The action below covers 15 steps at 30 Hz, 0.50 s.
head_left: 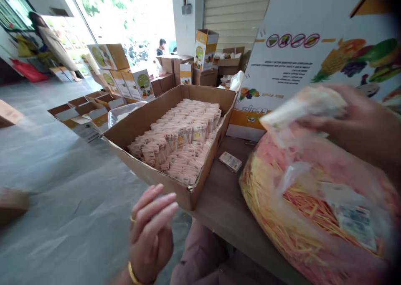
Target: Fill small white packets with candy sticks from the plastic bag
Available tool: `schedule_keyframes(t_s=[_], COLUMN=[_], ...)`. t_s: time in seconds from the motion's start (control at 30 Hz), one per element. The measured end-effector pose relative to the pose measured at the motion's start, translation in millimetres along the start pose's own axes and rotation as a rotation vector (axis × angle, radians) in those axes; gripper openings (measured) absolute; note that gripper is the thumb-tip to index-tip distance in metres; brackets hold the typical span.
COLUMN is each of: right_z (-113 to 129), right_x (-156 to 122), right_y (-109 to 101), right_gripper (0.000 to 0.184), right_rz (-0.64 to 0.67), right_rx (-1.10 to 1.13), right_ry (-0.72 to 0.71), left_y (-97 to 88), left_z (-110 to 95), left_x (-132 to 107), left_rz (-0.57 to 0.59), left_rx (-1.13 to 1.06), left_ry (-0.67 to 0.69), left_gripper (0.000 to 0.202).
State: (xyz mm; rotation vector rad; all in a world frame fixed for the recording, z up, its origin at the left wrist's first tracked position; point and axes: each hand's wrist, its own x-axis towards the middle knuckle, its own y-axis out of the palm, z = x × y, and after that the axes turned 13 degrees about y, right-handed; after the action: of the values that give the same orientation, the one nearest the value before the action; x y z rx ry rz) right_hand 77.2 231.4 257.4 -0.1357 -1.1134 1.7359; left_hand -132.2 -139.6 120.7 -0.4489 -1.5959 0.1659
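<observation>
My left hand [152, 230] hovers low in the middle, fingers stretched out and together, holding nothing, just in front of the near corner of a brown cardboard box [147, 124]. The box is packed with rows of small orange-and-white sachets [183, 138]. My right hand [357, 122] at the right is blurred and grips a small clear packet [300, 107] above a big clear plastic bag [313, 209] stuffed with thin yellow and pink sticks.
A brown table [219, 205] carries the box, the bag and a small printed packet [230, 161]. A large white printed carton [300, 55] stands behind. Open cartons [84, 115] and stacked boxes [125, 74] sit on the grey floor [56, 184]. A person stands far back.
</observation>
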Motion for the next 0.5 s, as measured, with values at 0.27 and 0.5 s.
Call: schedule_keyframes(t_s=[0.27,0.5], right_z=[150,121], right_x=[115,157], right_y=[152,215], right_gripper=[0.061,0.051], right_rz=[0.598,0.813], right_rx=[0.045,-0.259], right_ry=[-0.116,0.018], left_y=[15.7,25.1], left_z=[65,74], left_x=[9,-10], left_rz=[0.096,0.018], left_rx=[0.145,0.161], left_ry=[-0.125,-0.087], left_gripper=[0.049,0.035])
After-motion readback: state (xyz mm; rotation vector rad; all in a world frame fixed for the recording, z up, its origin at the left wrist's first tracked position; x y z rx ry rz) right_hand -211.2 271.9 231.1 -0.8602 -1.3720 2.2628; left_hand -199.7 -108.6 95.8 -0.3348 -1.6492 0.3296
